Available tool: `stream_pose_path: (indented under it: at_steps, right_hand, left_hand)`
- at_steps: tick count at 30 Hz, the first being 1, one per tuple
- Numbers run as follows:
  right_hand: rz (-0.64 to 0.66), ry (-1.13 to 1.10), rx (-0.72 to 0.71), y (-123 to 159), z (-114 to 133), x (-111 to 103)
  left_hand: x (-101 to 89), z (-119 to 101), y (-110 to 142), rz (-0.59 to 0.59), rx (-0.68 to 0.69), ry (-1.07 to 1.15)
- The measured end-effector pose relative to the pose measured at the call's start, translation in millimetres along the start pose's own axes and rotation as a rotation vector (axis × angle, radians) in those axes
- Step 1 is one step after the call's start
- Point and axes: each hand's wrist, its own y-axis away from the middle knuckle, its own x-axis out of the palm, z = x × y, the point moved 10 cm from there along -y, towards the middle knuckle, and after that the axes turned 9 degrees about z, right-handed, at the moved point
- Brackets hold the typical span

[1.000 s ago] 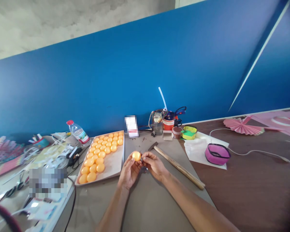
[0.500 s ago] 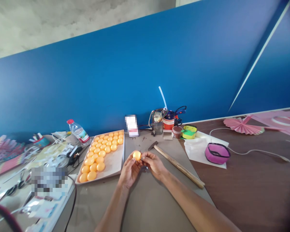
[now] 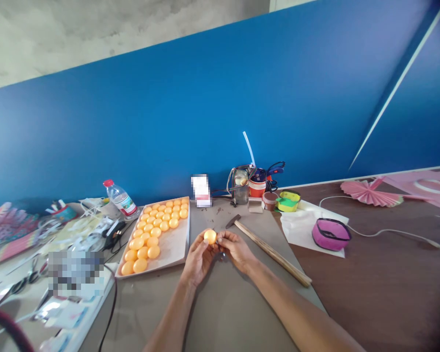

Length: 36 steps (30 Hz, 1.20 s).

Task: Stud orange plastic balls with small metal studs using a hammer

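Left fingers (image 3: 204, 244) hold ball (image 3: 210, 236); bottle label (image 3: 128, 206) seemingly illegible.

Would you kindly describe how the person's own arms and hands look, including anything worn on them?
The left hand and right hand are both bare, without gloves. No watch or bracelet shows, and no sleeve covers the visible forearms. A ring cannot be ruled out.

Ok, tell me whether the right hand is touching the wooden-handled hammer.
Apart. The head view shows a strip of grey mat between the right hand and the wooden-handled hammer.
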Motion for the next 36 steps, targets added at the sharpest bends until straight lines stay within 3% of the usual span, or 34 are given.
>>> stream_pose_path:
  at_steps: [19, 24, 26, 30, 33, 36]
  right_hand:
    - [-0.126, 0.019, 0.062, 2, -10, -12]
    - [-0.126, 0.094, -0.094, 0, 12, -16]
    - [-0.183, 0.28, -0.181, 3, 27, -25]
    - [-0.3, 0.952, -0.302, 13, 50, -30]
    - [-0.297, 1.343, -0.262, 13, 46, -24]
    - [-0.311, 1.579, -0.148, 12, 39, -22]
  left_hand:
    - [0.2, 8, 1, -0.036, -0.001, -0.059]
    - [-4.5, 3, 0, -0.071, 0.01, 0.031]
    - [-8.9, 0, -1, -0.085, 0.014, 0.064]
    - [-17.8, -1, -2, -0.096, 0.006, 0.155]
    - [-21.3, 1, -2, -0.102, -0.007, 0.206]
    - [-21.0, 2, -2, -0.097, -0.015, 0.228]
